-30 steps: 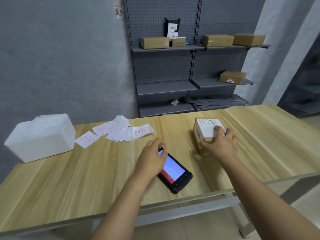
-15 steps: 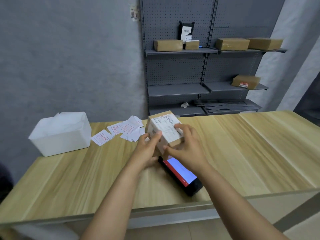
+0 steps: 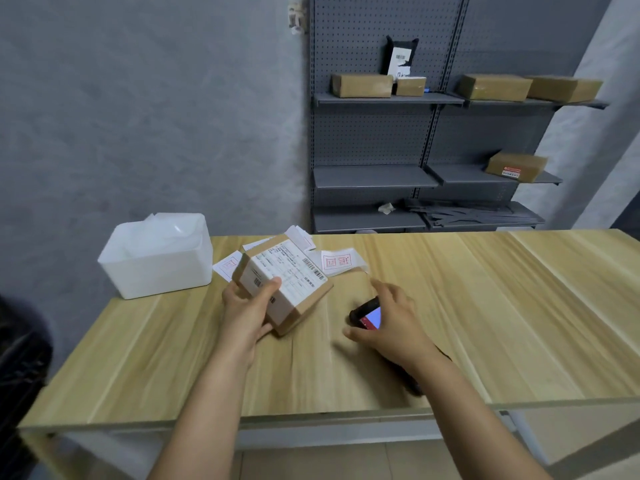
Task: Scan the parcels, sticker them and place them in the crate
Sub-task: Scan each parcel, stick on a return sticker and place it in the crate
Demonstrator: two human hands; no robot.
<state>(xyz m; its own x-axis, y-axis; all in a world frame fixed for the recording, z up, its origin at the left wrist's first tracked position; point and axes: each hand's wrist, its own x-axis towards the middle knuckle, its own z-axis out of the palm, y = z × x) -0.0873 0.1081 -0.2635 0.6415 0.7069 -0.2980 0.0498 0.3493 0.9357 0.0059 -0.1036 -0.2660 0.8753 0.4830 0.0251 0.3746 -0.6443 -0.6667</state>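
My left hand (image 3: pixel 246 310) grips a small cardboard parcel (image 3: pixel 287 271) with a white shipping label, holding it tilted just above the table. To its right lies the black handheld scanner (image 3: pixel 367 315), screen lit red and white. My right hand (image 3: pixel 394 323) hovers over it with fingers spread, thumb to the scanner's left; most of the scanner is hidden under my hand and forearm. Loose white stickers (image 3: pixel 337 261) with red print lie behind the parcel. The white plastic crate (image 3: pixel 156 271) stands at the table's back left.
The wooden table (image 3: pixel 485 306) stretches to the right. Behind it stands a grey pegboard shelf rack (image 3: pixel 374 176) with several brown parcels (image 3: pixel 362 85) on its shelves. A dark shape (image 3: pixel 20 358) sits at the left edge.
My right hand let go of the parcel and dropped over the scanner. My left hand now holds the parcel alone, lower and further left.
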